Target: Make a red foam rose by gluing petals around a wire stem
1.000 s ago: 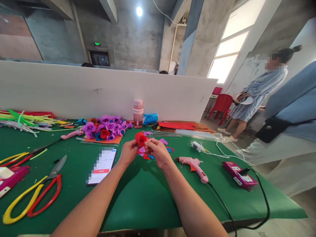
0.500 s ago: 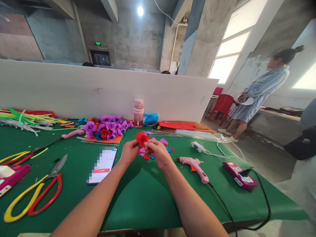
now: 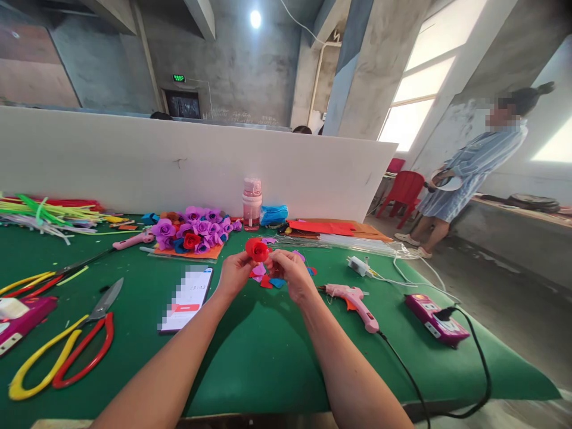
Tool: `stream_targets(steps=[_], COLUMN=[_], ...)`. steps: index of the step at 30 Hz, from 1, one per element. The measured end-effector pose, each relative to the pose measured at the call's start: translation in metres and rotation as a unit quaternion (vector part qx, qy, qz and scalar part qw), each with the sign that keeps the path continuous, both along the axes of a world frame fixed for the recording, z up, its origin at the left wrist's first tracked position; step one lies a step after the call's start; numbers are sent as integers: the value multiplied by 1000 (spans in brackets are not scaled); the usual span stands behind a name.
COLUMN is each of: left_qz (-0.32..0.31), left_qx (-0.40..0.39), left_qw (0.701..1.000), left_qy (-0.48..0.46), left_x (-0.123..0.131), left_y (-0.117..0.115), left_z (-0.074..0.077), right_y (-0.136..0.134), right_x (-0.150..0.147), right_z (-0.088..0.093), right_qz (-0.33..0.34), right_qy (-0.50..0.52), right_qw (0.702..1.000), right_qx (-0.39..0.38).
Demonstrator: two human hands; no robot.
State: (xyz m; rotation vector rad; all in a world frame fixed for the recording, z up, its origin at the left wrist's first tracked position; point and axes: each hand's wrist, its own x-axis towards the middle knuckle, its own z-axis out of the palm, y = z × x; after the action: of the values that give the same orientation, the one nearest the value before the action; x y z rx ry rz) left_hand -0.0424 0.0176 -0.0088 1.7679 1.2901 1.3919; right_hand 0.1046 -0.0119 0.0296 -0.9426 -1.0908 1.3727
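Observation:
A red artificial rose [image 3: 257, 249] is held up over the middle of the green table [image 3: 263, 357]. My left hand [image 3: 235, 274] grips it from the left, fingers closed at its underside. At its right edge is my right hand [image 3: 290, 271], thumb and fingertips pinched together; whether a petal is between them I cannot make out. Below and behind the hands lie loose petals [image 3: 267, 281] in red, purple and blue. A pink glue gun [image 3: 353, 301] rests to the right of my right hand. Left of my left forearm lies a phone [image 3: 186, 301] with its screen lit.
Purple and red flowers [image 3: 201, 226] are piled behind the phone. Scissors [image 3: 84, 339] lie at left. A pink bottle [image 3: 252, 205] stands near the white partition [image 3: 201, 155]. A purple power strip [image 3: 435, 320] with a black cord sits at right. A person [image 3: 482, 161] stands beyond the table.
My right hand has shifted slightly right, its fingers drawn back from the rose's face to its edge. The rose has tilted a little in my left hand.

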Motion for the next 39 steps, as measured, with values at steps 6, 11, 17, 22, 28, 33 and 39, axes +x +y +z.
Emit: stream_targets(steps=[6, 11, 17, 22, 28, 33, 39], left_qz=[-25, -81, -78, -116, -201, -239, -287], left_qx=[-5, -20, -47, -109, -207, -235, -255], left_qw=[999, 994, 991, 966, 898, 878, 865], left_qy=[-36, -77, -101, -205, -331, -343, -323], left_x=[1, 1, 3, 4, 3, 1, 2], left_y=[1, 2, 0, -1, -6, -9, -12], left_z=[-3, -4, 1, 5, 11, 13, 13], right_y=[6, 4, 4, 7, 7, 7, 7], right_x=[2, -1, -2, -1, -2, -3, -5], right_z=[-4, -4, -5, -6, -6, -7, -10], right_qz=[-80, -56, -68, -85, -97, -121, -120], right_qy=[25, 12, -21, 43, -35, -87, -89], right_qw=[996, 996, 993, 990, 984, 974, 975], right_qx=[21, 71, 93, 100, 143, 168, 165])
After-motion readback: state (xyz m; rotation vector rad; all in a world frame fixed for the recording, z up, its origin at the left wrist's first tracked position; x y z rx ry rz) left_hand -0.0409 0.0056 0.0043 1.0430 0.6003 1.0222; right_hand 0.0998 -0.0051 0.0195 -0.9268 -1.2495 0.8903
